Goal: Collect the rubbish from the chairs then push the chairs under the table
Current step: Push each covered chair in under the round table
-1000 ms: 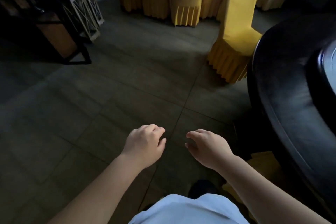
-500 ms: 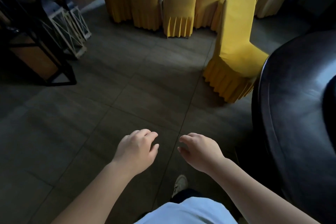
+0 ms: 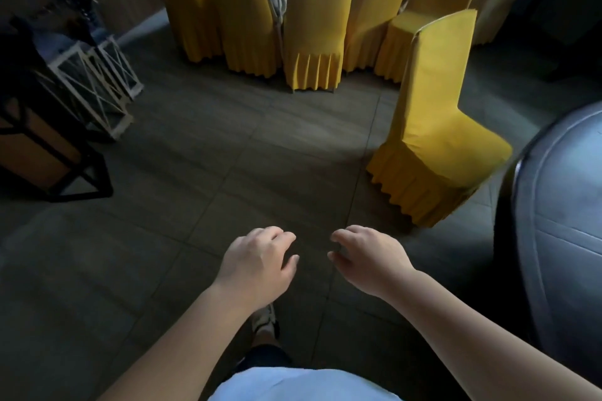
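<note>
Right now I am looking at the chair (image 3: pixel 436 127), the one standing apart from the table (image 3: pixel 560 221), its seat turned toward the dark rim and its back toward the open floor (image 3: pixel 202 156). I am seeing no rubbish on its seat, though the light is dim and I cannot be sure. Both my hands are hanging low in front of me, well short of the chair: the left hand (image 3: pixel 257 262) and the right hand (image 3: pixel 371 259) are each loosely curled, fingers apart, gripping nothing, close beside each other but not touching.

I am judging the step in hand as the approach to this chair. To do it well, I am planning to check the seat closely first, then take the backrest by its top corners with both hands and push straight toward the table, keeping the pleated skirt from snagging underfoot.

Farther off, a row of chairs (image 3: pixel 312 29) is standing around another table, and a lantern (image 3: pixel 94 88) is sitting at the left.
</note>
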